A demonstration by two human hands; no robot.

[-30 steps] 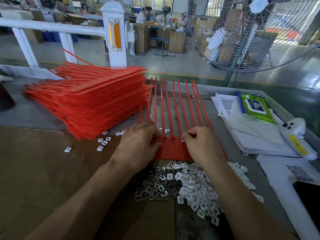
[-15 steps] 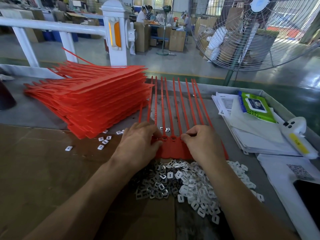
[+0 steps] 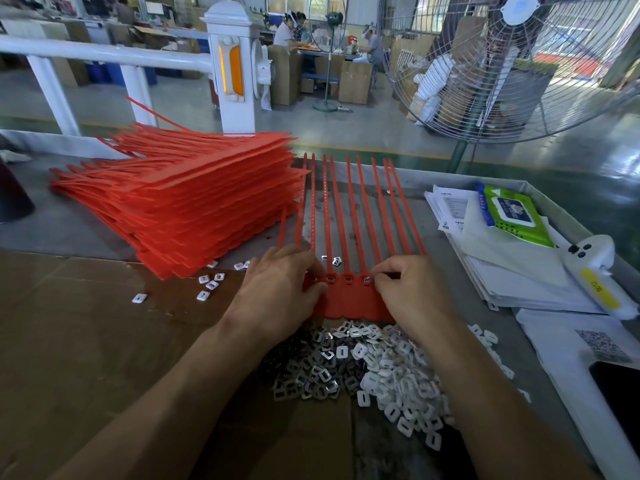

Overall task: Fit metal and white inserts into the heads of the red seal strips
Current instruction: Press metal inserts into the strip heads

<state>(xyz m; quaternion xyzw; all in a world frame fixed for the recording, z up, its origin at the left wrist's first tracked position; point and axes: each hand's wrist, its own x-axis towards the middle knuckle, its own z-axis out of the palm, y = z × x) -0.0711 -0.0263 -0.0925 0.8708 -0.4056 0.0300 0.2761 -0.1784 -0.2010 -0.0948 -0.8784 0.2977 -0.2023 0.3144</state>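
A joined row of red seal strips (image 3: 348, 301) lies flat in front of me, tails (image 3: 341, 209) pointing away. My left hand (image 3: 277, 292) pinches the left heads with thumb and curled fingers. At a head further right, my right hand (image 3: 410, 294) pinches the strip with curled fingertips. Small inserts (image 3: 347, 279) sit in the uncovered heads between the hands. Below the heads lies a heap of metal inserts (image 3: 311, 374) and white inserts (image 3: 401, 389).
A tall stack of red strip sheets (image 3: 194, 206) stands at the left, with loose white inserts (image 3: 204, 287) by it. Papers (image 3: 512, 268), a green wipes pack (image 3: 512, 213) and a white handheld device (image 3: 595, 275) lie at the right. Cardboard (image 3: 86, 341) covers the near left.
Both hands stay at the strip heads; only the fingertips have shifted slightly.
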